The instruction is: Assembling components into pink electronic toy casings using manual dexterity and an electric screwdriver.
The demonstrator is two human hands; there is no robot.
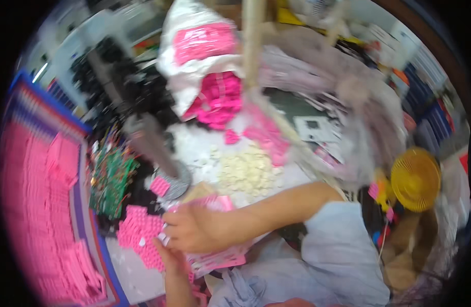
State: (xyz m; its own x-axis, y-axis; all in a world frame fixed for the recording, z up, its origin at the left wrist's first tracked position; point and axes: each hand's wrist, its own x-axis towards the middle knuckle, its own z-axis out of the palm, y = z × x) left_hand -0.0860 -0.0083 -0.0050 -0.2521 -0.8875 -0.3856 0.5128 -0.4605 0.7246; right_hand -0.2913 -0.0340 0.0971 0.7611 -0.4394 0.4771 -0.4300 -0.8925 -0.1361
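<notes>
My right hand (200,230) reaches in from the right across the worktable, fingers curled down over pink flat plastic pieces (230,258). Small white bits (164,238) show at its fingertips and seem pinched there. My left hand (175,261) comes up from the lower edge and meets it, a fingertip against a pile of bumpy pink pieces (141,230). What the left fingers hold, if anything, is hidden. On the bumpy pile lies a small white bit (142,241). Just beyond stands a grey machine post on a round base (178,180), with a pink square (159,186) beside it.
A blue-edged crate (100,250) of stacked pink pieces stands at left, green circuit boards with wires (112,179) beside it. Cream discs (248,169) lie mid-table. A white sack (176,77) with pink parts stands behind; a yellow fan (415,179) is at right.
</notes>
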